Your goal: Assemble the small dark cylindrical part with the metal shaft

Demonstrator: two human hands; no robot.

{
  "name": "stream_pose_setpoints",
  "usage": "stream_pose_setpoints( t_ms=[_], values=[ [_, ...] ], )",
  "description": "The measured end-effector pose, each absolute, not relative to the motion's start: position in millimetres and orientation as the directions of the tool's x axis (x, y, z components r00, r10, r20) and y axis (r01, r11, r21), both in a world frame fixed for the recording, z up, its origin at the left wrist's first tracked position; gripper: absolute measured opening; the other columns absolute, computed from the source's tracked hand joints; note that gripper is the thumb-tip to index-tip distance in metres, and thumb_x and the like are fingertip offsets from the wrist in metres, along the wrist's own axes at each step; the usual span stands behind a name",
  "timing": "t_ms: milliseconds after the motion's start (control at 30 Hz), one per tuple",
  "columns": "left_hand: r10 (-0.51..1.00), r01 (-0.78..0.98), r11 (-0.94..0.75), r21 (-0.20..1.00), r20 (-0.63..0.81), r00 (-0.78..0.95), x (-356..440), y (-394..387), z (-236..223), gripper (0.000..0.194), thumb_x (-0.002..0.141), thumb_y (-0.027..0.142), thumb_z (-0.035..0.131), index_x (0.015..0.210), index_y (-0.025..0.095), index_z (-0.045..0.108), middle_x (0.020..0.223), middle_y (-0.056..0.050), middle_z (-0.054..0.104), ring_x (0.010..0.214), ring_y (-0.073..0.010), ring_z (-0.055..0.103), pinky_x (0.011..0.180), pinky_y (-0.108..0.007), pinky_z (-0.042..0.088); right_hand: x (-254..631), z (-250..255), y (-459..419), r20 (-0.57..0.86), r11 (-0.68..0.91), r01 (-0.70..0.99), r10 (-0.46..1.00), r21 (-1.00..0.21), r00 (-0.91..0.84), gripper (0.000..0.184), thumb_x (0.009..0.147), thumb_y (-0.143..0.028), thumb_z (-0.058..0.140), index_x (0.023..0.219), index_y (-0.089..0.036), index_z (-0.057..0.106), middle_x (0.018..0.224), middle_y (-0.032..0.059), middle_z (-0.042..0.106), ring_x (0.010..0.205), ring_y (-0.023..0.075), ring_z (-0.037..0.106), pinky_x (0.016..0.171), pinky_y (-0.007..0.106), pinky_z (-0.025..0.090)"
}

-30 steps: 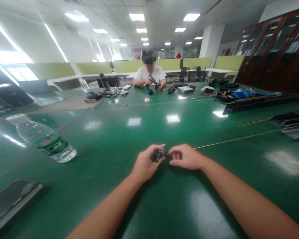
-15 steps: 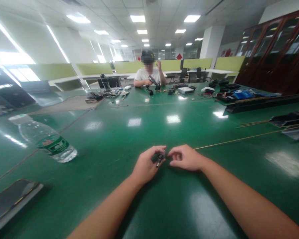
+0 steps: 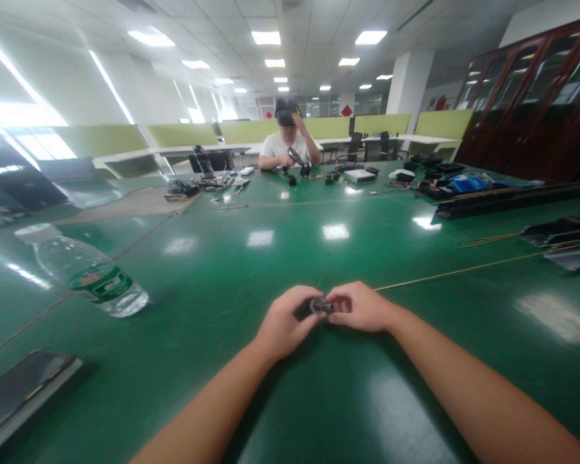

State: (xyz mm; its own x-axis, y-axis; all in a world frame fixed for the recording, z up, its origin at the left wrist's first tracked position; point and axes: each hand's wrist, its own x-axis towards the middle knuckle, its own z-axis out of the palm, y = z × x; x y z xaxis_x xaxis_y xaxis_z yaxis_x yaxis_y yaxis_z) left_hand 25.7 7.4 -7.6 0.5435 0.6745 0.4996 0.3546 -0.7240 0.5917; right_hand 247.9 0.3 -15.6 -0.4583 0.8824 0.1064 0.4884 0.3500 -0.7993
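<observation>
Near the front middle of the green table (image 3: 290,251), my left hand (image 3: 289,322) is closed around a small dark metal part with a ribbed or spring-like middle (image 3: 318,305). A narrow tip sticks out of it to the right, toward my right hand (image 3: 365,306). The thumb and curled fingers of my right hand close around that tip. My palms and fingers hide much of the part, so its exact kind cannot be made out. A thin brass-coloured rod (image 3: 444,276) lies on the table, its near end at the back of my right hand.
To the left lie a clear plastic bottle with a green label (image 3: 101,283) and a dark flat device (image 3: 24,393). Across the table a person (image 3: 290,145) sits among tools and parts. Black channel-shaped profiles (image 3: 493,201) and more rods are at the right.
The metal part has turned in my left hand, its tip swinging from pointing toward me to pointing right. My right fingers now meet it. The person opposite has raised a hand to the head.
</observation>
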Motion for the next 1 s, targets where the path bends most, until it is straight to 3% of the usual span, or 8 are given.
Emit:
stream_pose_setpoints(
  t_ms=[333,600,733,833,900,1000],
  values=[
    [0.755,0.364,-0.633,0.683,0.444,0.482,25.1,7.9,-12.3,0.030,0.083,0.023,0.070,0.112,0.022,0.061,0.116,-0.005,0.069,0.107,-0.0189,0.065,0.096,-0.034,0.052,246.1,-15.6,0.0,0.079,0.313,0.478,0.890,-0.821,-0.448,0.025,0.075,-0.026,0.073,0.097,-0.014,0.071,0.067,-0.0008,0.064,0.057,0.0114,0.056,0.055,0.022,0.042],
    [0.740,0.396,-0.660,0.639,0.458,0.493,25.8,7.5,-8.5,0.027,0.087,0.028,0.066,0.113,0.019,0.063,0.107,-0.007,0.070,0.097,-0.0194,0.066,0.089,-0.034,0.055,246.7,-15.1,-1.1,0.099,0.339,0.491,0.887,-0.802,-0.451,0.024,0.076,-0.027,0.073,0.097,-0.015,0.072,0.068,-0.0009,0.065,0.059,0.0118,0.057,0.056,0.022,0.043],
    [0.758,0.384,-0.637,0.668,0.452,0.470,25.4,9.5,-11.5,0.032,0.090,0.028,0.062,0.121,0.019,0.060,0.112,-0.008,0.069,0.102,-0.0199,0.066,0.094,-0.036,0.054,247.3,-16.0,-0.4,0.102,0.351,0.498,0.882,-0.793,-0.460,0.025,0.077,-0.028,0.073,0.097,-0.015,0.072,0.069,-0.0005,0.065,0.059,0.0121,0.058,0.057,0.023,0.044],
    [0.776,0.421,-0.625,0.658,0.465,0.426,24.4,10.8,-13.7,0.040,0.085,0.027,0.069,0.123,0.020,0.059,0.113,-0.008,0.069,0.099,-0.0196,0.067,0.093,-0.035,0.054,246.6,-18.4,0.4,0.110,0.351,0.500,0.887,-0.791,-0.448,0.025,0.077,-0.029,0.073,0.098,-0.015,0.071,0.070,-0.0002,0.066,0.059,0.0123,0.058,0.056,0.023,0.044],
    [0.784,0.461,-0.621,0.634,0.482,0.392,23.4,11.5,-13.8,0.042,0.080,0.026,0.074,0.120,0.020,0.060,0.109,-0.007,0.069,0.093,-0.0193,0.067,0.088,-0.034,0.055,245.4,-19.5,0.3,0.128,0.360,0.506,0.891,-0.784,-0.436,0.024,0.078,-0.028,0.072,0.098,-0.016,0.071,0.070,-0.0002,0.066,0.059,0.0123,0.058,0.056,0.023,0.044],
    [0.765,0.490,-0.644,0.587,0.509,0.395,22.0,12.0,-11.1,0.030,0.079,0.025,0.075,0.106,0.019,0.066,0.100,-0.006,0.070,0.089,-0.0194,0.066,0.083,-0.034,0.054,243.4,-18.0,-1.3,0.227,0.429,0.527,0.886,-0.733,-0.405,0.025,0.076,-0.026,0.073,0.100,-0.017,0.070,0.077,0.0015,0.068,0.063,0.0136,0.060,0.060,0.025,0.046]
  ],
)
